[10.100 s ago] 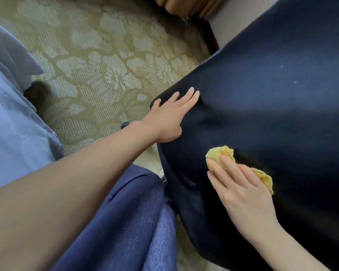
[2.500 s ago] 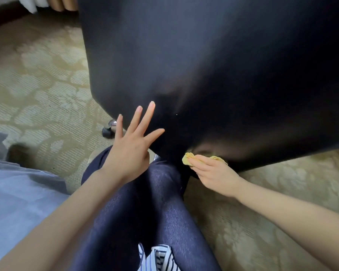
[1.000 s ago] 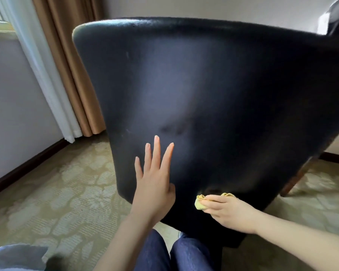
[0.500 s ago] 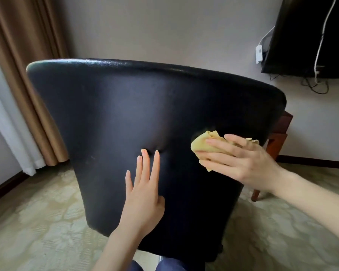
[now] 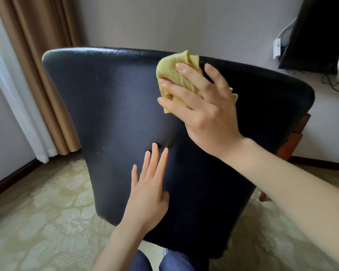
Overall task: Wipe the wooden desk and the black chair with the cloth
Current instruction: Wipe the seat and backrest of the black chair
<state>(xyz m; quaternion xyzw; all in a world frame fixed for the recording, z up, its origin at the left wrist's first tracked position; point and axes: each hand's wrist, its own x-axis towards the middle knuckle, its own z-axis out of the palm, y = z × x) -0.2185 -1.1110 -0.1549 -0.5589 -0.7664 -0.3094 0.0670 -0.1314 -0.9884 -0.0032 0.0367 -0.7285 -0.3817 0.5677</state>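
Your right hand presses the yellow cloth flat on the back of the black chair, high up, w/ the fingertips right at the top rim. The fingers are straight & spread over the cloth, not curled round it. A bit of cloth pokes out above the fingertips and a bit more past the far side of the hand.

Your left hand lies flat on the lower middle of the backrest, fingers straight & close together, well below the cloth. It looks like a brace.

Next stroke turns on this: the rim lies just above your right fingertips, & the backrest's long axis runs left-right along that rim. The cloth sits approx mid-width, so there's backrest on both sides of it. I'd judge a sideways sweep along the rim suits best, done w/ the right hand, since it's by far the nearer one.

A red-brown wooden piece, prob the desk, shows behind the chair's right edge, also on your right hand's side
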